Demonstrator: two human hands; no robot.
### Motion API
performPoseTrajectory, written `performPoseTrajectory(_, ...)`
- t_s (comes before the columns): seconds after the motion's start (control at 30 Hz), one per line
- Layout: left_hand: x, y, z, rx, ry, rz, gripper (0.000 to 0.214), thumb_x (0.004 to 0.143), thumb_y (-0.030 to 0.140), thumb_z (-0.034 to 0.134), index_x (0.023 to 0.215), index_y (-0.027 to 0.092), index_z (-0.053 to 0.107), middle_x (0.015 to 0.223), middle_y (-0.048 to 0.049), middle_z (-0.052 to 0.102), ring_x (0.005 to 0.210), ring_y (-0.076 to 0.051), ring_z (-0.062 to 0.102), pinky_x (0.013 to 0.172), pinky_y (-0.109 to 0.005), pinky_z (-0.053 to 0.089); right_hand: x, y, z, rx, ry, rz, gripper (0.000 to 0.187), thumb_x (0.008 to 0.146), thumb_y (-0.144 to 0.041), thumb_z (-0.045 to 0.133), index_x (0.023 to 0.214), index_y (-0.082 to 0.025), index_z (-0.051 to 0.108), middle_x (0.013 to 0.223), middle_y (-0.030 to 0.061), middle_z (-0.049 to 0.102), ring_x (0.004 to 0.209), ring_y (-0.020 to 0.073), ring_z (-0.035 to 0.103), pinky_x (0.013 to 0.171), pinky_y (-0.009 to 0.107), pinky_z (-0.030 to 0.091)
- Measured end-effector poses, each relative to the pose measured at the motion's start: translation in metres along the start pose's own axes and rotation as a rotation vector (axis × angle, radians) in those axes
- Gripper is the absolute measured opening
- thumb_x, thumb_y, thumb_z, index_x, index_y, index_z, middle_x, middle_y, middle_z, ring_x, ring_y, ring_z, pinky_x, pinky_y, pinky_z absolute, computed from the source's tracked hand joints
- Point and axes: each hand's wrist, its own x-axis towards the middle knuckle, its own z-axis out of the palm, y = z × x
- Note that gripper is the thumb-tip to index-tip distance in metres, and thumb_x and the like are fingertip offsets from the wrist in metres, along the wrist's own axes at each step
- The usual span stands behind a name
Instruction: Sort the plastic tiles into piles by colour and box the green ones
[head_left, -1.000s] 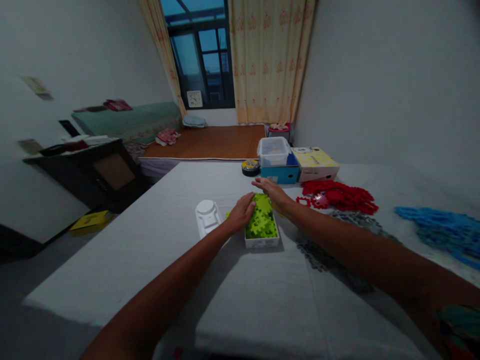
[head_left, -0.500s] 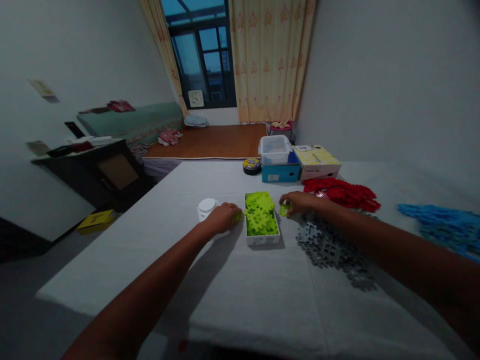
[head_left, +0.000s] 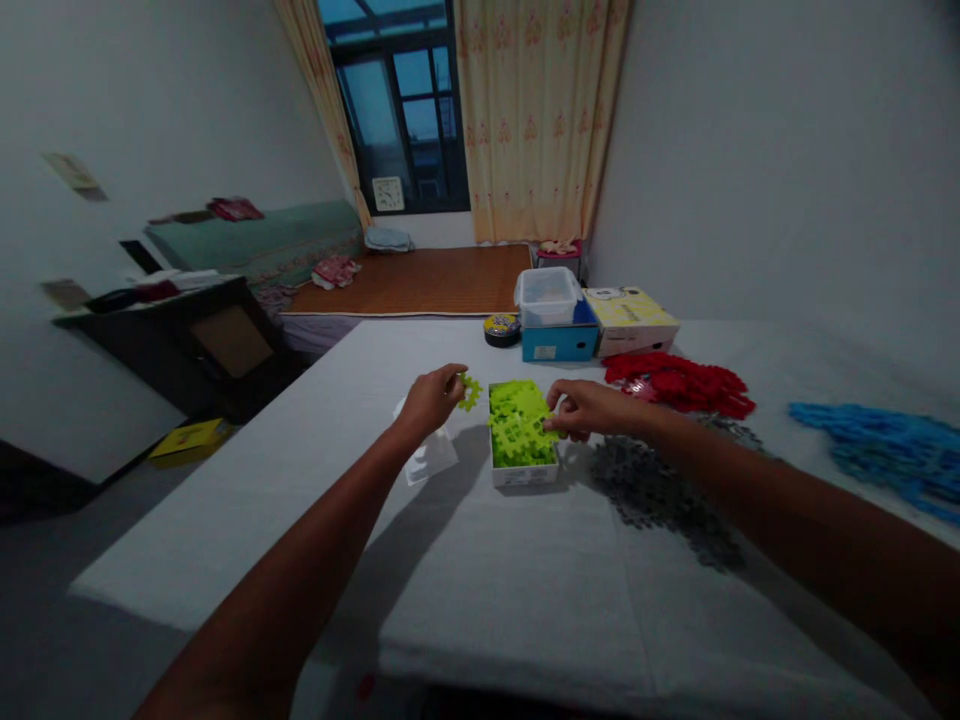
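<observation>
A small white box [head_left: 524, 474] heaped with bright green puzzle-like pieces [head_left: 517, 425] stands in the middle of the white table [head_left: 525, 590]. My left hand [head_left: 429, 398] is raised just left of the box and pinches one green piece [head_left: 470, 391]. My right hand [head_left: 589, 409] is closed at the box's right rim, fingers pressed on a green piece there. A white moulded lid [head_left: 426, 452] lies under my left hand.
Red pieces [head_left: 679, 382], grey pieces [head_left: 660, 488] and blue pieces [head_left: 892, 450] lie in piles to the right. A clear tub on a blue box [head_left: 559, 343], a yellow box [head_left: 631, 320] and a tape roll [head_left: 501, 329] stand at the far edge. A bed and dark cabinet are beyond.
My left hand rose from the table with a green piece. My right hand moved left onto the box's right rim with its piece.
</observation>
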Motion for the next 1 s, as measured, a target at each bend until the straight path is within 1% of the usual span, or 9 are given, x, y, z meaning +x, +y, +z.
performPoseTrajectory(0.1,0.003,0.019,0.009,-0.273,0.004,0.015,0.039,0.088,0.025,0.044,0.122,0.019,0.061,0.084,-0.0032,0.072,0.063,-0.015,0.065,0.063,-0.028,0.054,-0.002,-0.003,0.022,-0.068,-0.007,0.059,0.042,0.076,-0.044,0.069,0.103,-0.019,0.049,0.060,-0.0004,0.067,0.045,0.0128,0.057,0.044,0.022,0.041)
performPoseTrajectory(0.23,-0.001,0.040,0.028,-0.303,0.007,0.048,0.036,0.087,0.022,0.047,0.117,0.018,0.065,0.093,-0.0045,0.072,0.072,-0.015,0.066,0.075,-0.031,0.056,-0.007,0.000,0.025,-0.092,-0.001,0.027,0.035,0.081,-0.044,0.063,0.102,-0.019,0.050,0.062,-0.0002,0.068,0.046,0.0125,0.057,0.044,0.021,0.040)
performPoseTrajectory(0.4,-0.008,0.038,0.036,-0.249,0.018,0.045,0.035,0.087,0.021,0.047,0.115,0.018,0.067,0.113,-0.0072,0.070,0.097,-0.021,0.066,0.093,-0.037,0.051,0.009,0.007,0.006,-0.240,0.311,-0.184,0.022,0.081,-0.035,0.062,0.096,-0.018,0.061,0.081,0.0029,0.069,0.057,0.0119,0.059,0.058,0.024,0.045)
performPoseTrajectory(0.47,-0.011,0.036,0.036,-0.247,0.013,0.063,0.035,0.090,0.025,0.044,0.116,0.017,0.066,0.115,-0.0082,0.070,0.105,-0.023,0.063,0.096,-0.038,0.049,0.020,0.009,0.004,-0.285,0.375,-0.289,0.036,0.075,-0.030,0.069,0.108,-0.018,0.062,0.104,0.0071,0.067,0.066,0.0126,0.061,0.067,0.027,0.048)
performPoseTrajectory(0.57,-0.016,0.034,0.040,-0.293,-0.024,0.136,0.042,0.096,0.036,0.034,0.120,0.018,0.063,0.114,-0.0085,0.069,0.108,-0.024,0.062,0.096,-0.040,0.048,0.031,0.010,0.010,-0.278,0.322,-0.326,0.056,0.068,-0.031,0.076,0.120,-0.020,0.061,0.120,0.0105,0.061,0.070,0.0132,0.062,0.074,0.030,0.049)
performPoseTrajectory(0.7,-0.025,0.037,0.048,-0.316,-0.027,0.215,0.051,0.097,0.047,0.028,0.127,0.016,0.056,0.130,-0.0121,0.060,0.122,-0.024,0.052,0.107,-0.043,0.038,0.034,0.005,0.015,-0.267,0.285,-0.290,0.048,0.068,-0.037,0.077,0.112,-0.021,0.066,0.111,0.0075,0.066,0.075,0.0159,0.062,0.074,0.030,0.049)
performPoseTrajectory(0.8,-0.032,0.042,0.053,-0.250,-0.044,0.221,0.057,0.096,0.050,0.029,0.136,0.013,0.047,0.145,-0.0166,0.044,0.137,-0.026,0.036,0.114,-0.047,0.026,0.038,0.005,0.010,-0.289,0.370,-0.314,0.033,0.083,-0.040,0.061,0.107,-0.020,0.069,0.108,0.0085,0.068,0.084,0.0189,0.063,0.081,0.033,0.048)
performPoseTrajectory(0.9,-0.038,0.048,0.057,-0.172,-0.073,0.235,0.063,0.095,0.052,0.032,0.140,0.009,0.038,0.150,-0.0209,0.034,0.142,-0.028,0.026,0.116,-0.049,0.021,0.049,0.011,0.007,-0.301,0.475,-0.337,0.037,0.092,-0.037,0.043,0.113,-0.017,0.067,0.117,0.0119,0.065,0.108,0.0244,0.059,0.099,0.040,0.041)
performPoseTrajectory(1.0,-0.039,0.055,0.060,-0.106,-0.085,0.281,0.064,0.093,0.053,0.036,0.140,0.009,0.038,0.148,-0.0213,0.037,0.140,-0.029,0.029,0.116,-0.048,0.022,0.061,0.023,0.018,-0.238,0.396,-0.362,0.047,0.091,-0.045,0.042,0.126,-0.018,0.058,0.133,0.0118,0.057,0.126,0.0262,0.048,0.110,0.045,0.031)
